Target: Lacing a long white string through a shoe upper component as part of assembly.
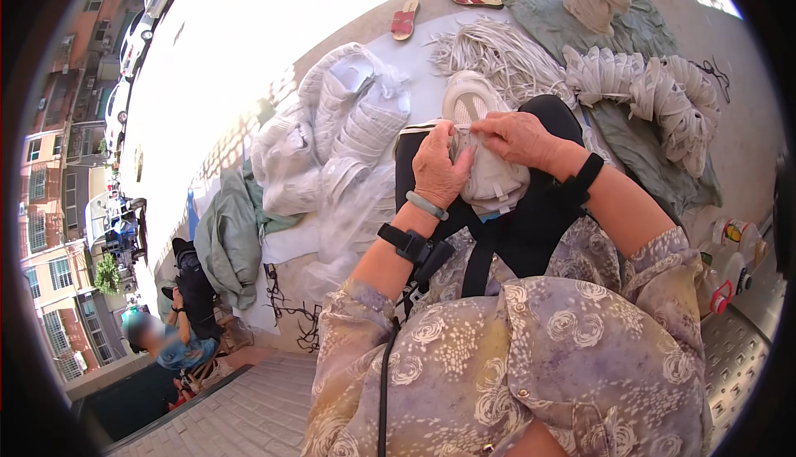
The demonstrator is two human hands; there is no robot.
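Observation:
An off-white shoe [500,182] lies across my dark-covered lap, its mesh part pointing away from me. My left hand [441,165] is at the shoe's left side, thumb and fingers closed around a pale flat lace [420,128] that sticks out to the left. From the right, my right hand [521,139] reaches over the middle of the shoe. Its thumb and index finger are pinched together close to the left fingertips. What sits between the right fingertips is too small to make out.
A heap of loose pale laces [506,59] lies beyond the shoe. Wrapped stacks of white shoe parts [332,129] are at left, more stacked shoe parts [676,100] at right. Red sandals [404,21] sit farther off. Another person [186,345] sits far left; bottles [731,270] stand right.

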